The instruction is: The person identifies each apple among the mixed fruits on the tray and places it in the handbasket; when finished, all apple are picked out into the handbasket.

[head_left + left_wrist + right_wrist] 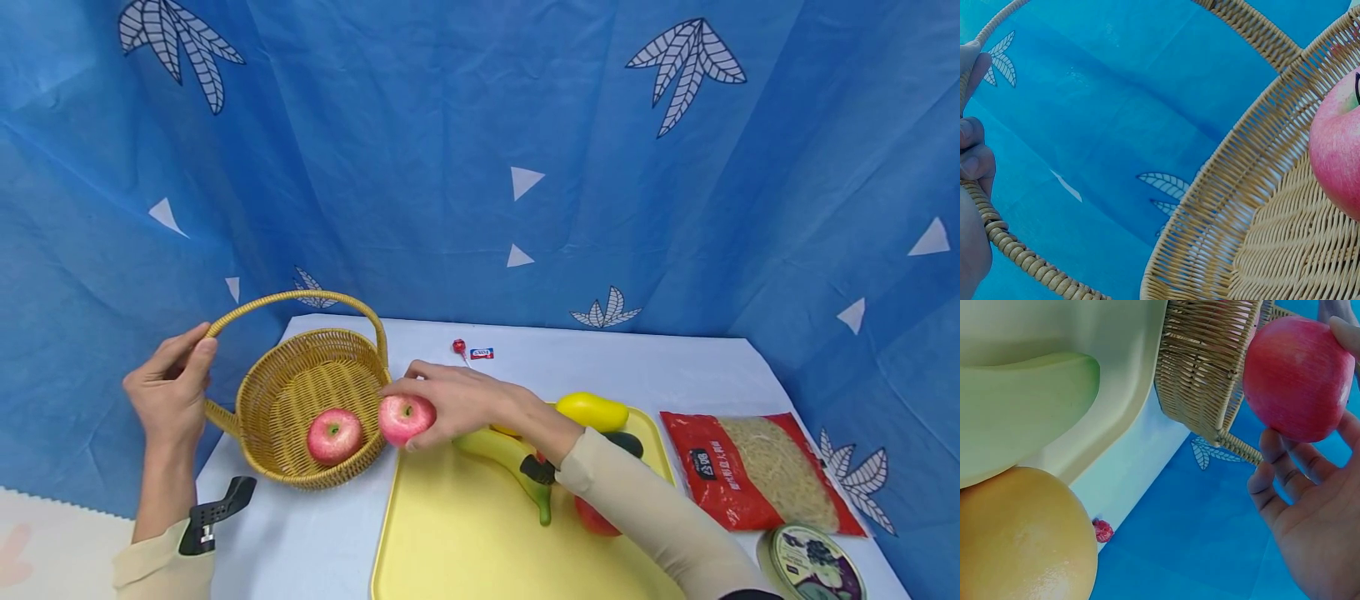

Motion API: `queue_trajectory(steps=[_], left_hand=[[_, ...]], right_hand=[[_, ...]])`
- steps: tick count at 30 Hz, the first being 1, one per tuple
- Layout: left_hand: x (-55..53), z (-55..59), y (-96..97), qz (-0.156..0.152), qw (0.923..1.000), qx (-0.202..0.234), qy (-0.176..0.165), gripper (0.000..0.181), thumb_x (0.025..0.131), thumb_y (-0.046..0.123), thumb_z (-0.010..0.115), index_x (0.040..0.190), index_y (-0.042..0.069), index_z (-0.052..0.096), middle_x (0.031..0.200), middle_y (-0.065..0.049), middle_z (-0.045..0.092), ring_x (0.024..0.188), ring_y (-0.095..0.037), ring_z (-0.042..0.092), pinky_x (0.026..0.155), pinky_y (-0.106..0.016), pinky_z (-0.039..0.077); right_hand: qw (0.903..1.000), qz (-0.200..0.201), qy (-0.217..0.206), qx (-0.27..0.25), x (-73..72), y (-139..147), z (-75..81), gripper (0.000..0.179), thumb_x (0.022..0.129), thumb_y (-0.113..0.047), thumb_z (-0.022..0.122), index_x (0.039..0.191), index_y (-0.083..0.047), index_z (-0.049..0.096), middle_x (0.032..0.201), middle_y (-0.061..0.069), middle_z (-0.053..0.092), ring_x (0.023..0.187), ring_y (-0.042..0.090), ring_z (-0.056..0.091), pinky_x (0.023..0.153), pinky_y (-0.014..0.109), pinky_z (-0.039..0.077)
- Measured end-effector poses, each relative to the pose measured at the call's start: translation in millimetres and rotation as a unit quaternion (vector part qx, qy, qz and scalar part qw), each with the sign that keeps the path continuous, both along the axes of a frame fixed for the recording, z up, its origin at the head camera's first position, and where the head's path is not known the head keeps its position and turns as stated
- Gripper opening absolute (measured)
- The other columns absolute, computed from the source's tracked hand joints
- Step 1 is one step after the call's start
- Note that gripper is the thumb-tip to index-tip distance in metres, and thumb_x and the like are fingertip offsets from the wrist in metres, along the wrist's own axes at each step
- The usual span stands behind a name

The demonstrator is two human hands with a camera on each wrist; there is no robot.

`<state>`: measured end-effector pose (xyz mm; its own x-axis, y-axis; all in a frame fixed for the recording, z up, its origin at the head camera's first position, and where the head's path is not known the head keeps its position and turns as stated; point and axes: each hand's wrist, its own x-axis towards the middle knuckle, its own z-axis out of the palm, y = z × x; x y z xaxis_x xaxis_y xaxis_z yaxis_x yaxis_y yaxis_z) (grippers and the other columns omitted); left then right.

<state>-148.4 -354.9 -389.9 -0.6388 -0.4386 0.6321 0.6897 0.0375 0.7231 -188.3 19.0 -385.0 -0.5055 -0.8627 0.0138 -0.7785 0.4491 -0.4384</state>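
Note:
My left hand grips the handle of a yellow wicker basket at its left side, and the basket leans with its opening toward me. One red apple lies inside it. My right hand holds a second apple between thumb and fingers at the basket's right rim, above the corner of a yellow tray. In the right wrist view that apple sits at the fingertips, beside the basket wall. The left wrist view shows curled left fingers round the handle.
On the tray lie a banana, a yellow mango, a dark green item and a red fruit, partly behind my right arm. A lollipop lies behind. Rightward are a red pasta bag and a round tin.

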Motion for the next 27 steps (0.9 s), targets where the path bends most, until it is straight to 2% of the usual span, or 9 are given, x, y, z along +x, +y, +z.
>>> queue_trajectory(steps=[10, 20, 27], left_hand=[[0.2, -0.6, 0.5, 0.008, 0.9999, 0.006, -0.013, 0.027, 0.086, -0.015, 0.069, 0.112, -0.021, 0.065, 0.082, -0.006, 0.071, 0.055, -0.011, 0.044, 0.048, -0.016, 0.034], [0.6, 0.6, 0.5, 0.003, 1.0000, 0.002, -0.003, 0.027, 0.086, -0.016, 0.068, 0.112, -0.021, 0.065, 0.082, -0.005, 0.071, 0.055, -0.011, 0.044, 0.048, -0.016, 0.034], [0.1, 0.7, 0.6, -0.001, 1.0000, 0.005, 0.000, 0.027, 0.086, -0.016, 0.068, 0.112, -0.022, 0.065, 0.083, -0.006, 0.072, 0.055, -0.011, 0.044, 0.048, -0.015, 0.034]], right_hand=[[0.9998, 0.003, 0.020, -0.006, -1.7, -6.9, 0.1, 0.076, 0.078, -0.064, 0.073, 0.146, -0.042, 0.047, 0.121, -0.016, 0.046, 0.096, 0.000, 0.051, 0.074, 0.019, 0.048], [0.9997, 0.002, 0.025, -0.002, -3.5, -11.9, -2.1, 0.076, 0.078, -0.063, 0.073, 0.146, -0.039, 0.048, 0.121, -0.015, 0.045, 0.097, 0.001, 0.050, 0.075, 0.019, 0.048], [0.9997, 0.001, 0.025, -0.006, -6.4, -14.7, -3.2, 0.075, 0.079, -0.063, 0.073, 0.146, -0.041, 0.047, 0.119, -0.015, 0.045, 0.095, 0.001, 0.051, 0.075, 0.019, 0.048]])
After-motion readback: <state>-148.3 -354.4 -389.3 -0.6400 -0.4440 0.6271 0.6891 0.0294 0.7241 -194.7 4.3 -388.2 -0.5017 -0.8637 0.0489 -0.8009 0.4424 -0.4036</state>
